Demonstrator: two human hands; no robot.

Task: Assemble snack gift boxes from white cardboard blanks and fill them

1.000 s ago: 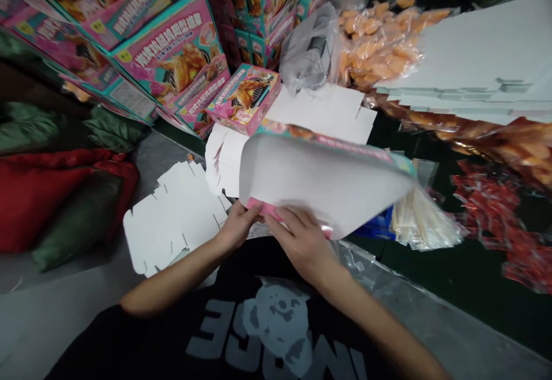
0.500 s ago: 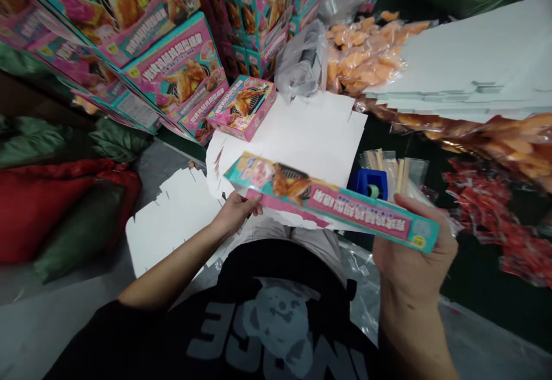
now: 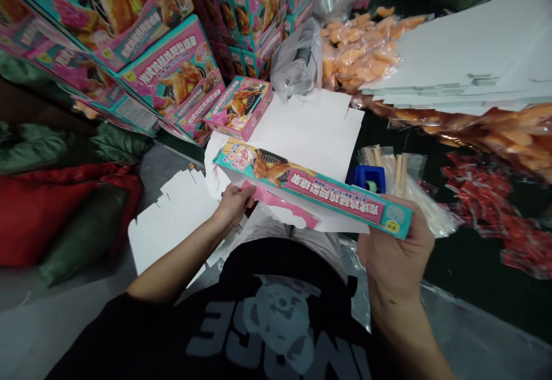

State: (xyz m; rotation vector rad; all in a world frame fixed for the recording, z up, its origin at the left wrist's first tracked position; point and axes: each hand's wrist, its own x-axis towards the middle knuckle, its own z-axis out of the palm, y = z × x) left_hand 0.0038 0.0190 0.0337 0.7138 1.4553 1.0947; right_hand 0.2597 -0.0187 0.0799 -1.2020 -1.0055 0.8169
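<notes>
A partly folded cardboard box [image 3: 332,192], printed teal and pink with a roast chicken picture, spans the space between my hands. My left hand [image 3: 235,204] pinches its pink flap near the left end. My right hand [image 3: 399,253] is wrapped round the right end. Beneath and behind the box lies white card [image 3: 317,127], blank side up. A small folded box [image 3: 239,106] in matching print rests at the far edge of this card. Beyond the box's right half stands a blue tape dispenser [image 3: 367,179], beside bagged wooden sticks [image 3: 401,173].
Large printed cartons [image 3: 172,75] are stacked at the back left. Orange packets [image 3: 362,49] and red packets [image 3: 491,207] lie to the right, near a stack of white card sheets [image 3: 474,52]. More white card [image 3: 170,213] lies by my left arm. Red and green sacks [image 3: 86,219] sit left.
The held box has shifted left and its right end has come up slightly, along with my right hand. More of its pink flap and white inside shows. My left hand keeps its pinch.
</notes>
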